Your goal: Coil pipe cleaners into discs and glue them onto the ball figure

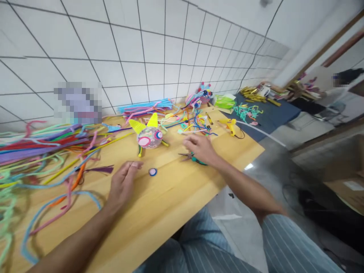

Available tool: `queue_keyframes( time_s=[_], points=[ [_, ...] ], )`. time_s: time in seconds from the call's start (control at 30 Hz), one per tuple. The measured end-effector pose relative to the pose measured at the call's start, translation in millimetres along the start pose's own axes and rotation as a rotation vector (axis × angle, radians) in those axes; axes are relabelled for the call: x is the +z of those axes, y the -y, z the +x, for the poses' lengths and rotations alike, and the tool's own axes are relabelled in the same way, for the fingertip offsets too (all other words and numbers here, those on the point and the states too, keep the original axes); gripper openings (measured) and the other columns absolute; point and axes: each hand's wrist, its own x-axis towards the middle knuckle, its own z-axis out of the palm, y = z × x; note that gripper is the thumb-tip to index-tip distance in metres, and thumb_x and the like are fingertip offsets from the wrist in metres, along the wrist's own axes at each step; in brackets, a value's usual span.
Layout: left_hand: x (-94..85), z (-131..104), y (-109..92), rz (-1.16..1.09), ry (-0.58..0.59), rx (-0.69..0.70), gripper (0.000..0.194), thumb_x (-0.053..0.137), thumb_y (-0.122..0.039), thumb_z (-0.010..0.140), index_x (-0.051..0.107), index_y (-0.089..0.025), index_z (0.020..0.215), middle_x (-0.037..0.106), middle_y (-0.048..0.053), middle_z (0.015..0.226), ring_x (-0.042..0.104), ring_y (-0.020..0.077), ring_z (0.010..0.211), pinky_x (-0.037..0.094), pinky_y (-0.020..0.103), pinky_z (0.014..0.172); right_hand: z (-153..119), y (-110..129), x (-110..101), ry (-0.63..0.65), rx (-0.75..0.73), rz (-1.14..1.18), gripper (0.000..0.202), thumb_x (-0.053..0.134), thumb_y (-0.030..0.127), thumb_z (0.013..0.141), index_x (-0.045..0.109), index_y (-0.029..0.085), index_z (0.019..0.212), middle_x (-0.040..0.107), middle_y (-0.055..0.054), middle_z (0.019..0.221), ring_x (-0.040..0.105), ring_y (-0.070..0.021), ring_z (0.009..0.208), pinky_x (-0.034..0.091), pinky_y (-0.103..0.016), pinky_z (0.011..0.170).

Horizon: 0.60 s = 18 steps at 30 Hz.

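Note:
My left hand (124, 182) rests on the wooden table with its fingers curled together; whether anything is inside is hidden. Just right of it lies a small round disc (152, 172), pink with a blue rim. Behind the disc stands a clear, glittery ball figure (149, 138) with yellow ears, yellow-tipped legs and pink and blue round eyes. My right hand (201, 149) is closed, its fingertips pressed together above green-handled pliers (199, 160); what it pinches, if anything, is too small to make out.
Bundles of coloured pipe cleaners (42, 144) cover the table's left side. Along the tiled wall lie blue stems (148, 107) and another decorated figure (200, 96). A yellow glue gun (231, 126) is at the right, near the wooden table's edge (257, 148). Far right, a cardboard box (345, 185).

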Motion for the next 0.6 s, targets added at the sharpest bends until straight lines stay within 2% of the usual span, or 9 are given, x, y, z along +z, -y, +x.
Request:
queue_keyframes(
  time_s=[0.03, 0.1, 0.2, 0.27, 0.3, 0.37, 0.47, 0.53, 0.6],
  points=[
    [0.2, 0, -1, -0.020, -0.007, -0.017, 0.043, 0.055, -0.060, 0.096, 0.074, -0.021, 0.095, 0.075, 0.005, 0.095, 0.067, 0.0261, 0.097, 0.055, 0.038, 0.095, -6, -12, -17, -0.062, 0.093, -0.026, 0.029, 0.062, 0.042, 0.096, 0.069, 0.020, 0.080, 0.068, 0.001, 0.070, 0.062, -0.0146, 0.069, 0.048, -0.026, 0.070],
    [0.6, 0, -3, -0.053, -0.042, -0.054, 0.043, 0.057, -0.061, 0.093, 0.074, -0.022, 0.094, 0.074, 0.004, 0.091, 0.066, 0.0256, 0.093, 0.055, 0.038, 0.092, -19, -43, -51, -0.320, 0.309, -0.127, 0.027, 0.067, 0.045, 0.089, 0.068, 0.021, 0.078, 0.067, 0.001, 0.067, 0.061, -0.0165, 0.069, 0.049, -0.028, 0.070],
    [1.4, 0, -8, -0.065, -0.088, -0.098, 0.044, 0.056, -0.062, 0.092, 0.072, -0.022, 0.092, 0.073, 0.004, 0.088, 0.065, 0.0249, 0.091, 0.055, 0.036, 0.088, -27, -92, -99, -0.518, 0.453, -0.234, 0.023, 0.069, 0.041, 0.085, 0.060, 0.021, 0.077, 0.069, -0.005, 0.081, 0.060, -0.0198, 0.079, 0.049, -0.035, 0.080],
    [2.2, 0, -10, -0.061, -0.081, -0.102, 0.043, 0.055, -0.061, 0.092, 0.071, -0.021, 0.090, 0.074, 0.004, 0.089, 0.065, 0.0244, 0.091, 0.054, 0.035, 0.087, -20, -123, -122, -0.638, 0.565, -0.329, 0.028, 0.075, 0.036, 0.081, 0.051, 0.024, 0.076, 0.067, -0.008, 0.089, 0.056, -0.0202, 0.083, 0.045, -0.039, 0.085],
    [2.6, 0, -10, -0.066, -0.083, -0.093, 0.042, 0.053, -0.058, 0.094, 0.071, -0.020, 0.090, 0.073, 0.005, 0.090, 0.065, 0.0239, 0.092, 0.054, 0.034, 0.087, -13, -137, -129, -0.669, 0.630, -0.380, 0.035, 0.081, 0.033, 0.075, 0.046, 0.026, 0.074, 0.066, -0.010, 0.091, 0.054, -0.0198, 0.083, 0.043, -0.041, 0.086],
    [3.0, 1, -9, -0.074, -0.065, -0.072, 0.039, 0.051, -0.053, 0.096, 0.070, -0.019, 0.090, 0.072, 0.005, 0.089, 0.065, 0.0227, 0.091, 0.053, 0.034, 0.086, 5, -161, -138, -0.682, 0.700, -0.428, 0.040, 0.083, 0.025, 0.073, 0.043, 0.028, 0.074, 0.066, -0.014, 0.098, 0.050, -0.0189, 0.085, 0.039, -0.044, 0.087],
    [3.0, 0, -5, -0.013, -0.030, 0.005, 0.031, 0.055, -0.046, 0.099, 0.070, -0.020, 0.092, 0.072, 0.005, 0.091, 0.065, 0.0209, 0.088, 0.053, 0.034, 0.086, 28, -185, -139, -0.651, 0.771, -0.463, 0.031, 0.086, 0.022, 0.072, 0.056, 0.020, 0.082, 0.067, -0.018, 0.100, 0.045, -0.0154, 0.076, 0.037, -0.046, 0.083],
    [3.4, -2, -2, 0.084, 0.024, 0.135, 0.025, 0.062, -0.043, 0.098, 0.071, -0.019, 0.099, 0.072, 0.005, 0.096, 0.065, 0.0206, 0.088, 0.054, 0.035, 0.086, 36, -195, -137, -0.619, 0.791, -0.511, 0.030, 0.085, 0.025, 0.076, 0.067, 0.011, 0.095, 0.069, -0.019, 0.099, 0.045, -0.0142, 0.072, 0.037, -0.045, 0.079],
    [4.8, -5, 2, 0.198, 0.071, 0.303, 0.025, 0.070, -0.040, 0.096, 0.071, -0.019, 0.110, 0.072, 0.008, 0.104, 0.067, 0.0225, 0.095, 0.055, 0.038, 0.090, 40, -207, -136, -0.578, 0.799, -0.585, 0.039, 0.082, 0.032, 0.082, 0.072, 0.003, 0.106, 0.071, -0.021, 0.098, 0.047, -0.0150, 0.070, 0.037, -0.044, 0.075]
  ],
)
